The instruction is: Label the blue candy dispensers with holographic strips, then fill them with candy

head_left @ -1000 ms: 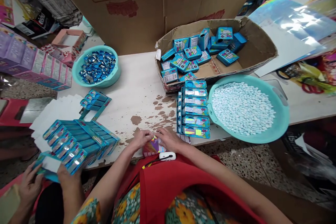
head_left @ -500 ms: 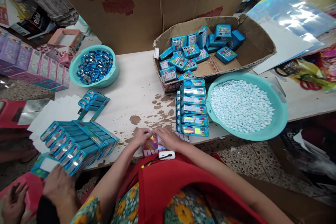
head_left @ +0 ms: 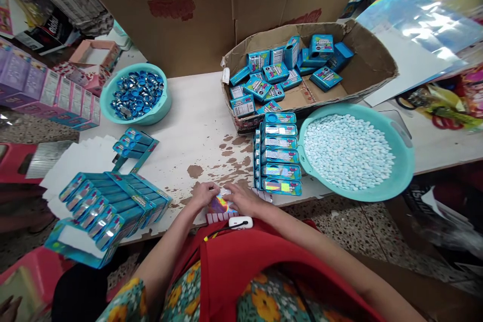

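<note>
At the table's front edge, right before my body, lies a small shiny holographic sheet (head_left: pixel 219 205), perhaps of stickers. My left hand (head_left: pixel 205 196) is closed in a pinch at its upper left edge. From the other side my right hand (head_left: pixel 243 199) grips the sheet, fingers bent over its upper right part. Striped paper (head_left: pixel 220 217) sticks out beneath it. Just right of my right hand stand upright blue tins (head_left: pixel 281 171) in a row, some with shiny labels on their ends.
A basin of pale candies (head_left: pixel 349 156) stands right, a cardboard tray of blue boxes (head_left: pixel 377 68) behind. On the left are a bowl of blue-and-silver lids (head_left: pixel 138 95) and stacked blue cartons (head_left: pixel 113 206). A co-worker's hand (head_left: pixel 9 308) shows at lower left.
The sheet has tilted a little and its reflections differ; my hands stay almost in place. The co-worker's hand has drawn back from the blue carton at left, leaving its open side visible.
</note>
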Motion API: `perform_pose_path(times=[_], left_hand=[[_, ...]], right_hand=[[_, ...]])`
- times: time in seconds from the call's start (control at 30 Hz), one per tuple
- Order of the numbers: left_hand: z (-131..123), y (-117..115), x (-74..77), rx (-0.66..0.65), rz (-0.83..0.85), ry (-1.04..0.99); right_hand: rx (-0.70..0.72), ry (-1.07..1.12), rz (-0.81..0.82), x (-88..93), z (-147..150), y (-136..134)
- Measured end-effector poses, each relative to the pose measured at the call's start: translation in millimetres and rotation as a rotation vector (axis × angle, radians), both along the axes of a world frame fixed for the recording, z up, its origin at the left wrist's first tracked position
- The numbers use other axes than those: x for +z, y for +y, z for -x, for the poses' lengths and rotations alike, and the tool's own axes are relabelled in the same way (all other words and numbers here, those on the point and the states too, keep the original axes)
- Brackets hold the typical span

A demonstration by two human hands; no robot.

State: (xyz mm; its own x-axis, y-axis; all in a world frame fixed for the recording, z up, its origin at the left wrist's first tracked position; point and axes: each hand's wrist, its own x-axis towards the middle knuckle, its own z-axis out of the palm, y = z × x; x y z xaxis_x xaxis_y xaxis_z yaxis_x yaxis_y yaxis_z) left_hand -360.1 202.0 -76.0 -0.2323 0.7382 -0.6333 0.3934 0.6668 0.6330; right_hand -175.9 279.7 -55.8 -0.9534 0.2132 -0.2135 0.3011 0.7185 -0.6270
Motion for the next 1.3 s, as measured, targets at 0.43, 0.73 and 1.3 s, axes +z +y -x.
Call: perform_pose_path(times=[0.43,0.73,1.3], left_hand=[[-1.2,2.3,-8.6,-0.013,0.021,0.047],[-6.5,34.6,93.9,0.152,-0.443,-0.122],[-43.3,205.9,168.5,-0.065,-0.561,-0.259]], right_hand=[[-0.257,0.044,0.235,13.2,12.0,-3.9],[-0.819,0.512,0.570,157.3,-13.6,24.4],[-1.420,0.803,0.332,143.9,-46.7,154.4]])
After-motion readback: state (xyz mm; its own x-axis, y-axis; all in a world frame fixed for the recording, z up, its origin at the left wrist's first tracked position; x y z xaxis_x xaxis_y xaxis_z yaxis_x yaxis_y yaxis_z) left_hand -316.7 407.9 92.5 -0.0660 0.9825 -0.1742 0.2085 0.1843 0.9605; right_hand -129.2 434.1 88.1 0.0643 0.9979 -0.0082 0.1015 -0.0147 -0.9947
